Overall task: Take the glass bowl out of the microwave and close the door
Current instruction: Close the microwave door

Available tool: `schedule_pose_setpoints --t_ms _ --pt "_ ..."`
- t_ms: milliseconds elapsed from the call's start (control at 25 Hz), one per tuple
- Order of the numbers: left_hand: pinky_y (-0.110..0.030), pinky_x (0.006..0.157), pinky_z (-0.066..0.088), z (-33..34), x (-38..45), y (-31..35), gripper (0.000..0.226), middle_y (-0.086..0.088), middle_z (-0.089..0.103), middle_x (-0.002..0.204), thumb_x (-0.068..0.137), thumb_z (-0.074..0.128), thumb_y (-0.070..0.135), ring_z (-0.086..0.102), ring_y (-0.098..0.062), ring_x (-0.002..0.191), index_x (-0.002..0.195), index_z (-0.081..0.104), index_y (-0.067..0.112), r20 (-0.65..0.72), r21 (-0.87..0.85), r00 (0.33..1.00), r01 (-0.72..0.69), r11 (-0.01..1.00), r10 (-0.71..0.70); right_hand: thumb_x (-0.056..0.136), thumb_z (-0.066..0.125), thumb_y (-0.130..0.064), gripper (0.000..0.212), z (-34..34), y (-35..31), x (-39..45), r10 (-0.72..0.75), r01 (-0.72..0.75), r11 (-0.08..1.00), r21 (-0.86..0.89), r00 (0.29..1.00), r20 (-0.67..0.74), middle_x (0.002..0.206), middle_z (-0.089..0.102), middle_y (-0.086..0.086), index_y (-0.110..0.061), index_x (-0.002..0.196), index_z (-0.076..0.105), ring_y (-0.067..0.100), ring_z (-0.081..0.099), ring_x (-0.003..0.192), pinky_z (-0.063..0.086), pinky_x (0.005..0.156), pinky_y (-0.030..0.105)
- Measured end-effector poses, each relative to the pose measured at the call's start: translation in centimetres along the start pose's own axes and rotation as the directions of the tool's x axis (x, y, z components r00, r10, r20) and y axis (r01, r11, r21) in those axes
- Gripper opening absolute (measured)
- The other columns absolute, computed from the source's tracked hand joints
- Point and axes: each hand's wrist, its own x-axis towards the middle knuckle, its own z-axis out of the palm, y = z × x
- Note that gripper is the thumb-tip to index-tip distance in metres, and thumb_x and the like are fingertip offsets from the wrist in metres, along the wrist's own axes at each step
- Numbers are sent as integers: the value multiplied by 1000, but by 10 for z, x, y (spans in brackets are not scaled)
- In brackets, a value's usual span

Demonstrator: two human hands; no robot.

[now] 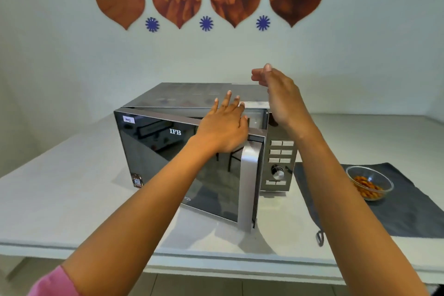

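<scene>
A white counter carries the microwave; the glass bowl sits right of it. Its door, ajar, should be pressed flat by the left hand, fingers spread, empty; the right hand hovers open.

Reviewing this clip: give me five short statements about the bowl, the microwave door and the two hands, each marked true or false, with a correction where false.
1. The glass bowl sits on the dark cloth right of the microwave. True.
2. The microwave door is fully shut. False: it stands partly ajar.
3. The left hand rests flat on the door's upper edge. True.
4. The right hand grips the bowl. False: it is raised, open, above the microwave's right side.
5. The bowl is empty. False: it holds orange-brown food.
</scene>
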Motion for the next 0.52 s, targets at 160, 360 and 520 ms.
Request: schedule_pose_setpoints --t_ms 160,360,520 --pt "-44 122 -6 7 18 1 57 -9 7 165 104 22 34 -13 -24 151 156 18 10 -21 92 1000 14 996 -12 106 34 -35 38 16 11 -1 138 -126 954 -273 990 24 126 62 5 -13 125 59 20 56 112 37 83 25" --pt "-42 121 -12 14 34 -13 58 -7 11 165 103 17 37 -12 -21 151 155 23 10 -39 100 999 23 995 -19 107 30 -35 49 41 38 -4 156 -178 856 -484 984 -86 148 48 15 -5 142 45 30 38 141 28 117 42" --pt "-40 121 -10 20 40 -36 58 -4 10 165 104 12 35 -10 -18 152 155 21 9 -72 72 995 69 995 -64 108 23 -38 56 46 59 3 108 -139 769 -624 990 -87 165 20 11 -7 154 28 27 2 155 -2 125 47"
